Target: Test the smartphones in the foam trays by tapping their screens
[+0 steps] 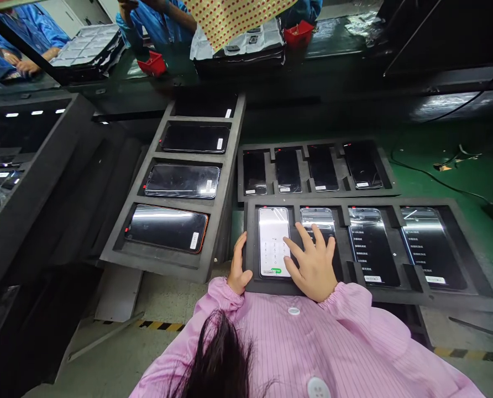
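Your right hand (315,262) is open, fingers spread and holding nothing, above the near tray (396,297); the index finger and thumb reach over the right side of the keypad phone (267,232), whose bright screen shows a number pad. Contact with the glass cannot be confirmed. That phone lies face up in the tray's leftmost slot. Your left hand (239,268) is at the tray's left edge, thumb apart from the fingers, apparently to steady it; whether it grips the edge, you cannot be told from this view. The slot walls probably serve to keep phones separated, and the face-up placement leaves every screen readable and reachable. Count: 4 phones in the near tray, 1 showing the keypad and 3 showing lists, including the list phone (373,243) beyond your right hand; 4 dark phones in the back tray (389,174), directly behind; 4 dark phones visible in the side tray (176,268), on your left, its far end partly shadowed. Across the bench, 2 red boxes (153,64) stand near co-workers in blue sleeves (176,19).
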The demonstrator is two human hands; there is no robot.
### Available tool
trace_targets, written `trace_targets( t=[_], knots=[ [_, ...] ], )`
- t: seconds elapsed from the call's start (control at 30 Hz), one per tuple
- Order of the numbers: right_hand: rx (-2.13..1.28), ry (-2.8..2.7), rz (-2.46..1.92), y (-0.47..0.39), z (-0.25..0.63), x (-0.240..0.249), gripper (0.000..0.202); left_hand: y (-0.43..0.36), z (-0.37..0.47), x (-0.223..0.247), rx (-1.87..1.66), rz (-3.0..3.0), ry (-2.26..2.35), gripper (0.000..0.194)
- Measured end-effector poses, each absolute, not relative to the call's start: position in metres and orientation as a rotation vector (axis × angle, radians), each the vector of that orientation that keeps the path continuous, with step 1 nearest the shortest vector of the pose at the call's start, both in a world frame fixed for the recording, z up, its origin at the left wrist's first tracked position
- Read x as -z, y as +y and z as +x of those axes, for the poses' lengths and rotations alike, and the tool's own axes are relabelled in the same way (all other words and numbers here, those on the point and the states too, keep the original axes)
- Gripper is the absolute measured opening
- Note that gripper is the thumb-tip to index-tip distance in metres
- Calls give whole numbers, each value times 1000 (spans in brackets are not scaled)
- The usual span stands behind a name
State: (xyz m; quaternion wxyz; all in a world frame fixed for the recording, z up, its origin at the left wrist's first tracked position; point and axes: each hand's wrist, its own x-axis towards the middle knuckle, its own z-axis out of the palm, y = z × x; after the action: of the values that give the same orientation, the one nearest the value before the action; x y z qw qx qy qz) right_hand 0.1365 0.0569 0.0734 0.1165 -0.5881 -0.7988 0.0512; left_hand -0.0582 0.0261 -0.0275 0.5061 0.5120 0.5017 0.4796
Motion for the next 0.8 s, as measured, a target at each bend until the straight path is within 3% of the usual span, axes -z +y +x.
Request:
trace_targets(
  t=[0.17, 0.63, 0.8],
  knots=[
    [-149, -2331, -1720, 57, 137, -71, 33, 27, -58, 32, -1249, 1291, 1088, 87],
    [-189, -2256, -1667, 53, 140, -70, 33, 27, -58, 33, -1268, 1292, 1092, 85],
    [-379, -2467, -1271, 48, 137, -73, 31, 28, -58, 28, -1261, 1311, 1100, 83]
  ],
)
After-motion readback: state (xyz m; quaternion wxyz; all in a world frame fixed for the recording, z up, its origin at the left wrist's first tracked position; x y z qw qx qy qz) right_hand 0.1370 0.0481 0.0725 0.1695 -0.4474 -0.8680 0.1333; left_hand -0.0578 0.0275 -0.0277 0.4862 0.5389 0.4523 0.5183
